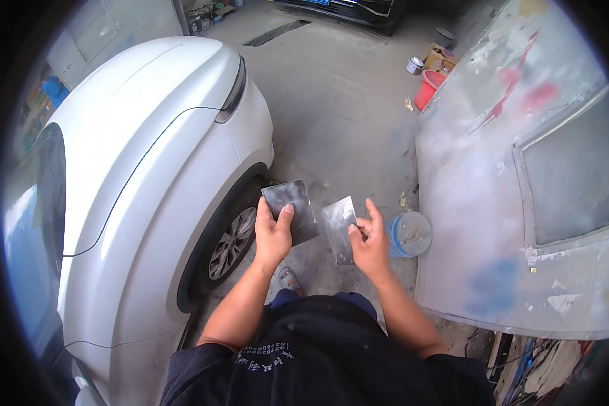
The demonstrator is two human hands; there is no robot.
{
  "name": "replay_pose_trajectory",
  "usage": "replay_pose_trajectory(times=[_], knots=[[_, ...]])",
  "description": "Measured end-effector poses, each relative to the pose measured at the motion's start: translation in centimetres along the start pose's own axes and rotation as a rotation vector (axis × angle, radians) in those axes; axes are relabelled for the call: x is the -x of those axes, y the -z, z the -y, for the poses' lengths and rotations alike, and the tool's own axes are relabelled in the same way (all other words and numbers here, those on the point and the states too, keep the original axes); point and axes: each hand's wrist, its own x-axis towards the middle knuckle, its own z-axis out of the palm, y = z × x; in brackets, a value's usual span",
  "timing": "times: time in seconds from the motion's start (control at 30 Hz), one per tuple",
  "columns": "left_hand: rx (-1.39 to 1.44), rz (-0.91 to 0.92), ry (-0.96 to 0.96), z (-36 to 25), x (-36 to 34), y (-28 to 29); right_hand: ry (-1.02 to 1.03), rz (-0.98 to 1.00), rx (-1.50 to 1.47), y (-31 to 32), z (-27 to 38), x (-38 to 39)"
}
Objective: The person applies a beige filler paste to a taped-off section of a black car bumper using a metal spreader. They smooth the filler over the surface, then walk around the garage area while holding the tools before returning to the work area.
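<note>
Between the white car (162, 115) and the big grey panel (467, 203), both hands at work in front of the body. Left hand (274, 233) has a dark plate (303, 220): thumb flat on the face, fingers behind, closed down to the plate's thickness. Right hand (373, 247) pinches a thin grey sheet (337, 227) by its right edge, thumb against it, index finger pointing up and clear.

Progress, as judged: both pieces are taken up, so the gathering looks done. Plate and sheet are near each other, a gap between; neither touches car or panel. Pale patches on the plate, smear or glare, cannot tell which. No finished spot can be made out on the car's side; how much is left, cannot tell.

Pose: elbows bent, forearms rising from the lower edge and angling inward, left hand nearer the wheel (233, 243), right just beside the blue bucket (410, 235) as seen from above.
</note>
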Motion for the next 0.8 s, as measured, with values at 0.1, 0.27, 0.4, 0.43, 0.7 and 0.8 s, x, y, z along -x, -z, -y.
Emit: replay_pose_trajectory(times=[0.1,0.27,0.4,0.43,0.7,0.8], knots=[[0.053,0.040,0.037,0.7,-3.4,-0.9,-0.183,0.161,-0.374,2.5,-1.7,-2.3],[-0.175,0.353,0.066,2.8,-7.4,-3.4,-0.202,0.071,-0.461,4.0,-2.3,-9.2],[-0.052,0.363,0.186,4.7,-11.2,-6.2,-0.100,-0.102,-0.573,7.6,-1.8,-17.1],[0.005,0.342,0.239,4.7,-12.5,-7.3,-0.114,-0.068,-0.525,8.4,-2.7,-18.1],[-0.154,0.396,0.522,8.4,-23.0,-13.5,-0.163,0.193,-0.395,13.1,-8.9,-26.5],[-0.179,0.489,0.378,9.9,-25.8,-18.2,-0.164,0.290,-0.329,15.1,-9.5,-30.3]])
